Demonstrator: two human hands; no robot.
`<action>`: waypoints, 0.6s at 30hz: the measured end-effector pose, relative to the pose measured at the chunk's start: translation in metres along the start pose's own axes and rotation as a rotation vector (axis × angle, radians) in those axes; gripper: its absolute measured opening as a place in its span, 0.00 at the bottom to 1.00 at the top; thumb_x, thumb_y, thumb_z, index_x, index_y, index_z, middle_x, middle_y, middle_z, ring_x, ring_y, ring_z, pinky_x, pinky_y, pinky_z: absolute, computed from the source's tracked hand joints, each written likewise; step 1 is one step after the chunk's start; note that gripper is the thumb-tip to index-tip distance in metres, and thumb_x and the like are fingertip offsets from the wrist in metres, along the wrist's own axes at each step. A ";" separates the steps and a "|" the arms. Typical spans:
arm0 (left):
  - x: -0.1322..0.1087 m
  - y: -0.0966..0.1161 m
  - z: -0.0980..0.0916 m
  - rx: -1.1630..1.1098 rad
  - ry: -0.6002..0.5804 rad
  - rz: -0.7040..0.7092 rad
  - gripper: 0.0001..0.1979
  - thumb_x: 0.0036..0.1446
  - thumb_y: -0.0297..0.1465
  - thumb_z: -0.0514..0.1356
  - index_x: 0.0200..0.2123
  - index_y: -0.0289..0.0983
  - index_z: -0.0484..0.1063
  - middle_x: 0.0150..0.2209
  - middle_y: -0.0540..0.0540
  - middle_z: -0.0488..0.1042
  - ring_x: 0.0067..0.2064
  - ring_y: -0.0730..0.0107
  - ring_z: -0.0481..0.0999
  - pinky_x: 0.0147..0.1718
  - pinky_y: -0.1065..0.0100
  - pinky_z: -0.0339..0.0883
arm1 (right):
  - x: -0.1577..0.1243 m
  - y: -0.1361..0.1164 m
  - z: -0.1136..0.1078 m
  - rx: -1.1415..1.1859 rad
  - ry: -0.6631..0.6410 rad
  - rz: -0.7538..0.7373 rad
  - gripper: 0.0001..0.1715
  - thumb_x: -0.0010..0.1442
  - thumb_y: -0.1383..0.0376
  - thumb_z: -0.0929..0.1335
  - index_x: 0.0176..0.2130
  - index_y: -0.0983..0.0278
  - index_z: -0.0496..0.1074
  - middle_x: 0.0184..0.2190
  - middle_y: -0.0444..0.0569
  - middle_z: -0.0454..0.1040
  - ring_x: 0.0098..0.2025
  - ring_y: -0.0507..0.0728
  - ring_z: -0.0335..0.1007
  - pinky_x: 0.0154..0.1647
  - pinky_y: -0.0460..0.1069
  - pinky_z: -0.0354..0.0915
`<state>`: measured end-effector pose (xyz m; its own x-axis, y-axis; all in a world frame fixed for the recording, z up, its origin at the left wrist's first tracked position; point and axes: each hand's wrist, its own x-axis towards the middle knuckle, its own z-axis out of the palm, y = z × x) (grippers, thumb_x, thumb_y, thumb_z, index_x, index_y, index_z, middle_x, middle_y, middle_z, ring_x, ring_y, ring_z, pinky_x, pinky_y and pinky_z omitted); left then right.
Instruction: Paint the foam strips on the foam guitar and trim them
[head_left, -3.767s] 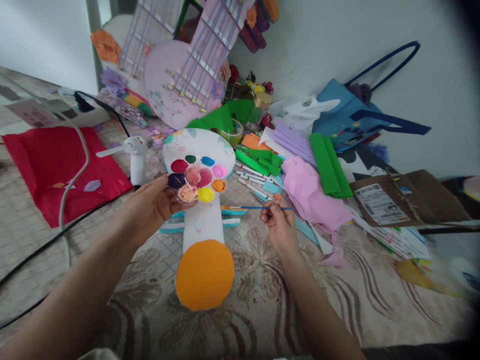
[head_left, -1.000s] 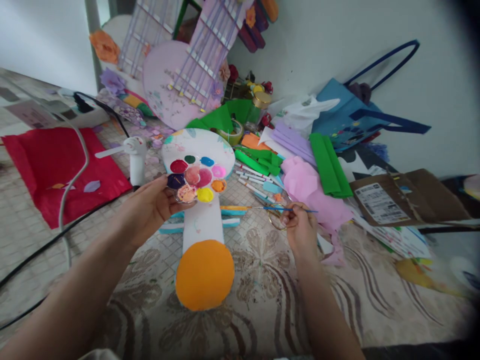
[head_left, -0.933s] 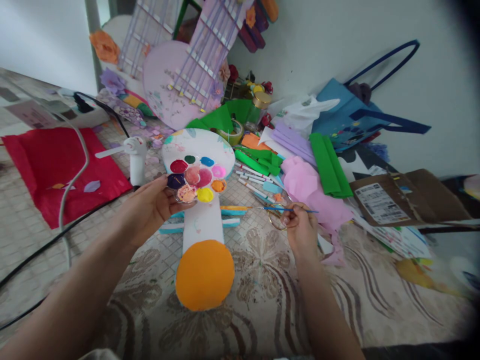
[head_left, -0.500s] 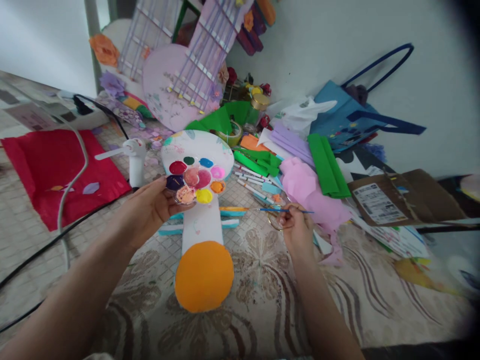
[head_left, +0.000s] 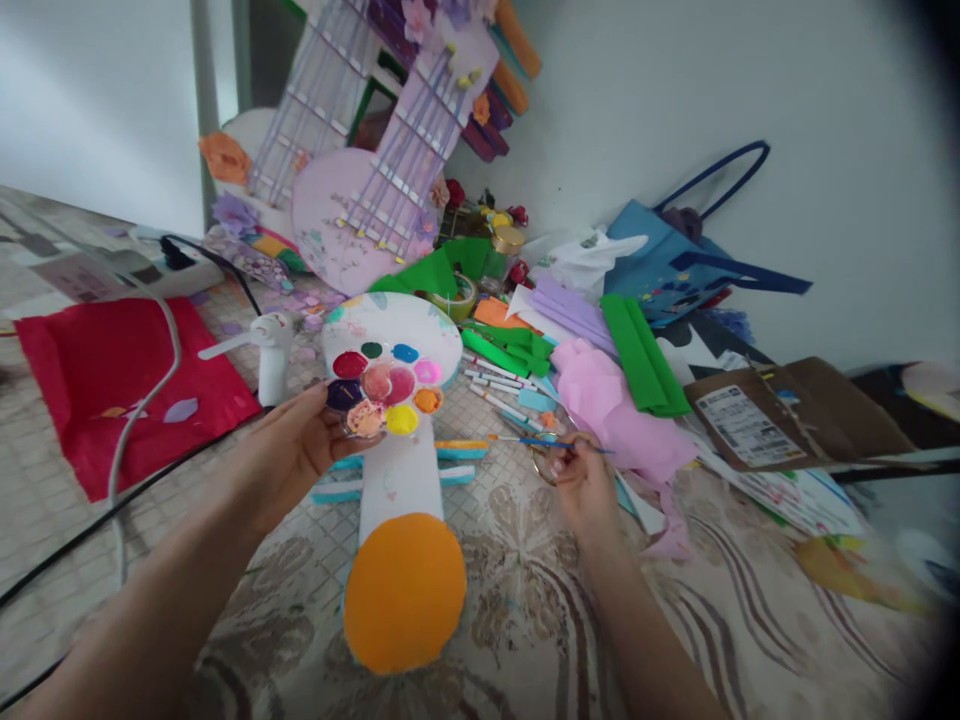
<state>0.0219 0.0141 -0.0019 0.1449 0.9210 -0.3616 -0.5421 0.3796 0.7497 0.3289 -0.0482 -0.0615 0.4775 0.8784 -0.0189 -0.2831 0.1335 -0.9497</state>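
My left hand (head_left: 304, 435) grips the left edge of a paint palette (head_left: 384, 384) whose wells hold red, green, blue, pink, purple, yellow and orange paint. A thin blue paintbrush (head_left: 546, 442) is pinched in my right hand (head_left: 586, 478), its tip pointing left, apart from the palette. Under the palette lies a white guitar-shaped cutout (head_left: 401, 480) with a floral round body and an orange disc (head_left: 406, 592) at its near end. Blue, white and orange strips (head_left: 457, 474) stick out from its sides. A pair of scissors (head_left: 541, 466) lies partly hidden behind my right hand.
A white glue gun (head_left: 273, 360) stands left of the palette, near red crepe paper (head_left: 135, 380) and cables. Several markers (head_left: 499, 375), green paper (head_left: 645, 355) and pink crepe paper (head_left: 607, 400) lie right. Behind are a decorated purple guitar (head_left: 352, 215), a blue bag (head_left: 656, 260) and cardboard (head_left: 802, 410).
The view has tilted upward, so most things sit lower in the picture. The paintbrush has shifted slightly left relative to the strips. Both hands keep their hold.
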 end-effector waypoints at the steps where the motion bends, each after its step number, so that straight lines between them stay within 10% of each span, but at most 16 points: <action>1: 0.000 0.000 0.000 0.002 0.011 0.006 0.20 0.65 0.24 0.44 0.31 0.31 0.75 0.30 0.41 0.81 0.31 0.63 0.81 0.31 0.60 0.79 | -0.001 0.002 0.001 0.002 -0.012 0.009 0.07 0.50 0.61 0.69 0.25 0.62 0.70 0.19 0.40 0.66 0.20 0.48 0.60 0.21 0.45 0.57; 18: 0.001 0.002 -0.004 -0.006 -0.010 -0.017 0.12 0.62 0.28 0.53 0.32 0.38 0.77 0.31 0.43 0.82 0.33 0.62 0.81 0.32 0.65 0.79 | -0.019 0.007 0.024 -0.034 -0.125 -0.012 0.08 0.58 0.59 0.68 0.30 0.60 0.72 0.24 0.42 0.69 0.25 0.50 0.64 0.25 0.47 0.60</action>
<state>0.0179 0.0149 -0.0031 0.1626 0.9154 -0.3683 -0.5441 0.3945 0.7405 0.2979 -0.0532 -0.0602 0.3727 0.9275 0.0292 -0.2489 0.1302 -0.9597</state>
